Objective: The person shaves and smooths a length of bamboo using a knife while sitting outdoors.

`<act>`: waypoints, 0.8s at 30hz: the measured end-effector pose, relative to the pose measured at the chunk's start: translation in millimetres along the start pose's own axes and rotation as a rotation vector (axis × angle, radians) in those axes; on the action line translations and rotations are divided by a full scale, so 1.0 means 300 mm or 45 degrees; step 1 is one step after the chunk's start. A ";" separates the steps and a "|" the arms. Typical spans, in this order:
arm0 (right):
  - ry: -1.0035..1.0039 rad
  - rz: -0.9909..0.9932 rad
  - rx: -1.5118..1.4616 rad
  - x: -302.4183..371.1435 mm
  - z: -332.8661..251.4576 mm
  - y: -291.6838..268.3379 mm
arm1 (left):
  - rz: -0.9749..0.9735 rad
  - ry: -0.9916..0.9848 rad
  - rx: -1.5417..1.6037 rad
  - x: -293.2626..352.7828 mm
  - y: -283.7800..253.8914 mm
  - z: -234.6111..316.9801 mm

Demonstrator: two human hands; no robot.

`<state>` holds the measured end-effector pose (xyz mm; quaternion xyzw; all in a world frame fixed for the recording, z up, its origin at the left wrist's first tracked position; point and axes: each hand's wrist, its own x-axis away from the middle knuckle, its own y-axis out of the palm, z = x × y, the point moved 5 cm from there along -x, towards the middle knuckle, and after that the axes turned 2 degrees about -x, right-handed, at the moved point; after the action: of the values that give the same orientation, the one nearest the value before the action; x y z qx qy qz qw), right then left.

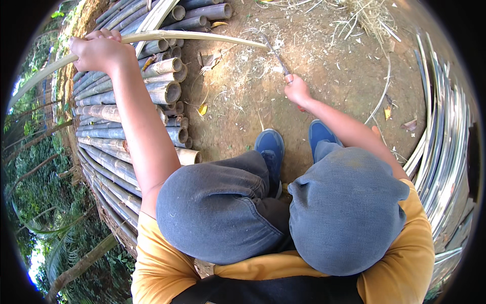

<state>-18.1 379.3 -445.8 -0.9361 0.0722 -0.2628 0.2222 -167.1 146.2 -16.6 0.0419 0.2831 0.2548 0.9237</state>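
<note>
Nearby lie bamboo poles [104,133]; left grip [100,53] clasps a strip [197,35], right grip [297,92] a knife [278,59].

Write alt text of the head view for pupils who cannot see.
A person grips a long pale strip in the left hand, its end apparently touching a knife in the right hand. Bamboo poles are stacked at left; strips lie at right.

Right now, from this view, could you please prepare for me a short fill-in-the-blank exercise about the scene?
1. The ____ hand grips the long pale strip.
2. The right hand holds a narrow-bladed ____ (five letters).
3. The shoes are ____ in colour.
4. The stacked bamboo poles lie toward the picture's ____ edge.

Missing words: left; knife; blue; left.
</note>
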 end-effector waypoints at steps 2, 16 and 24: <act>0.050 0.008 -0.006 -0.014 0.027 -0.020 | -0.022 -0.040 -0.004 -0.011 0.005 -0.043; 0.048 -0.031 0.070 0.049 0.021 -0.025 | 0.105 -0.051 -0.049 -0.072 -0.055 -0.035; 0.053 -0.010 0.097 0.067 0.045 -0.043 | 0.112 -0.054 -0.042 -0.062 -0.048 -0.063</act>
<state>6.1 390.8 -440.9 -0.9215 0.0632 -0.2858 0.2551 -184.1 123.4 -26.2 0.0443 0.2572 0.2989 0.9179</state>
